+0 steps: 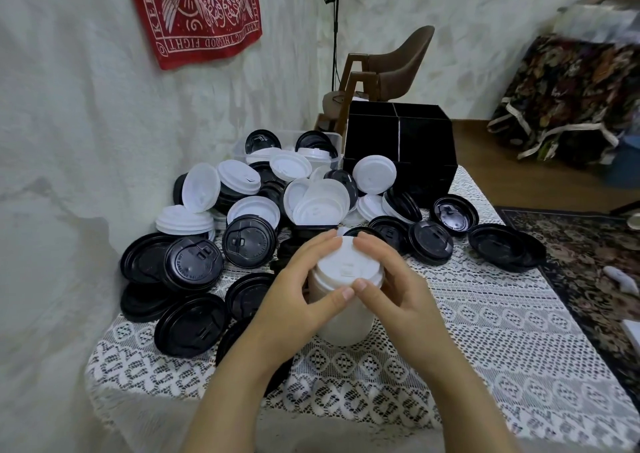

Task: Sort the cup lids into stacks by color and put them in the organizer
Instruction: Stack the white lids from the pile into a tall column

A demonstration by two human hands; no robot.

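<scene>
Left hand and right hand both curl around white lid stack (upright, on lace tablecloth).

Wall ahead & to my left is covered w/ a crinkled white sheet; a red bandana w/ white print hangs on it up top. I'm at a table under a white lace cloth w/ diamond pattern. Behind it, in the corner, a brown padded chair on angled wooden legs, w/ a thin black pole & cable running up beside it. Brown wood floor to my right, a dark floral rug nearer me. Far right, a dark flower-print fabric w/ cream trim is draped over sth bulky. Light's soft & even
</scene>
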